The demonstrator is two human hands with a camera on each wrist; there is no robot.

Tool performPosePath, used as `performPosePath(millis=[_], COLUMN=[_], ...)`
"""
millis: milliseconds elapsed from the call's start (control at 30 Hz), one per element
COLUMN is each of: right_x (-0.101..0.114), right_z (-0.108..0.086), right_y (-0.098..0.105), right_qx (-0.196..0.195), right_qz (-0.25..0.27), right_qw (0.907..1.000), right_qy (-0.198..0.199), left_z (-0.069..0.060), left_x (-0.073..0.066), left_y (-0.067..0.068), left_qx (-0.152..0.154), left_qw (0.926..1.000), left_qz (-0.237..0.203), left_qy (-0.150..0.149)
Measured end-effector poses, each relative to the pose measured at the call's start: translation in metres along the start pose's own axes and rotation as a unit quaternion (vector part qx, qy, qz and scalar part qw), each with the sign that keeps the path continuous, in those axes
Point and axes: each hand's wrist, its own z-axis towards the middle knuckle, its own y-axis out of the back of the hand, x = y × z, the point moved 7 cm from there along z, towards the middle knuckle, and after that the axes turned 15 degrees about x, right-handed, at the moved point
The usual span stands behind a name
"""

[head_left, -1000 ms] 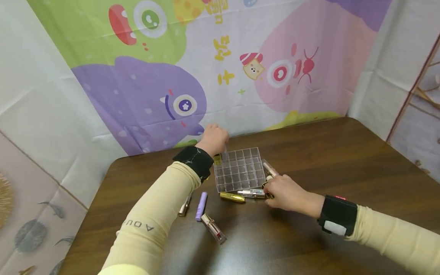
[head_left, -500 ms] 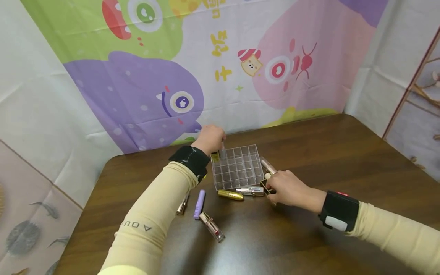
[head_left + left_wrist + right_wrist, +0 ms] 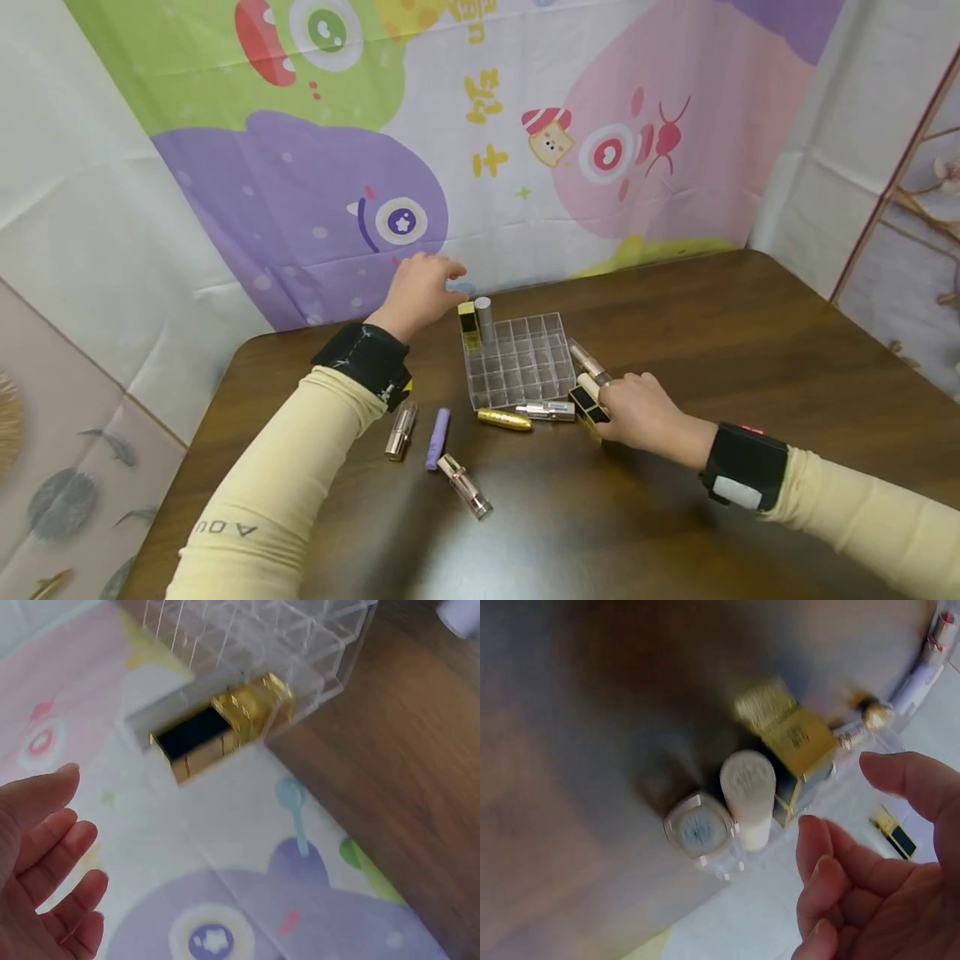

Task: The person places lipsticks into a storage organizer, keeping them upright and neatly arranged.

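My left hand (image 3: 420,292) is just left of the clear divided organizer (image 3: 525,367), its fingers apart and holding nothing. In the organizer's far left corner stand a black-and-gold lipstick (image 3: 468,321) and a silver-grey tube (image 3: 484,317), side by side. My right hand (image 3: 645,412) is by the organizer's near right corner, beside another black-and-gold lipstick (image 3: 587,403) lying on the table. In the right wrist view, a gap shows between thumb and fingers, with that lipstick (image 3: 802,742) beyond them. A cream tube (image 3: 750,795) and a clear-capped tube (image 3: 699,831) lie alongside it.
Along the organizer's near side lie a gold tube (image 3: 504,420) and a silver tube (image 3: 551,411). Nearer on the wooden table (image 3: 600,533) are a purple tube (image 3: 438,439), a rose-gold lipstick (image 3: 465,487) and another metallic lipstick (image 3: 401,432). A cartoon cloth (image 3: 495,242) hangs behind.
My left hand has let go of the silver-grey tube in the organizer and drawn back to the left. My right hand has shifted slightly right, showing more of the black-and-gold lipstick.
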Motion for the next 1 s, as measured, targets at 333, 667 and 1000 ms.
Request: performPosePath(millis=[333,667,1000], right_x=[-0.003,0.0,0.001], right_z=[0.006,0.009,0.015], right_y=[-0.012,-0.016,-0.025], right_qx=[0.011,0.006,0.07], right_qz=[-0.012,-0.041,-0.012], right_qw=[0.9988,0.9971,0.9935], right_qy=[-0.047,-0.063,-0.089], left_z=[-0.04,-0.051,-0.053], left_x=[0.041,0.047,0.041], left_y=[-0.014,-0.026,-0.03], left_qx=[-0.003,-0.018,-0.018], left_qw=[0.999,0.9993,0.9995], left_qz=[-0.03,-0.024,-0.02], left_qy=[0.033,0.024,0.014])
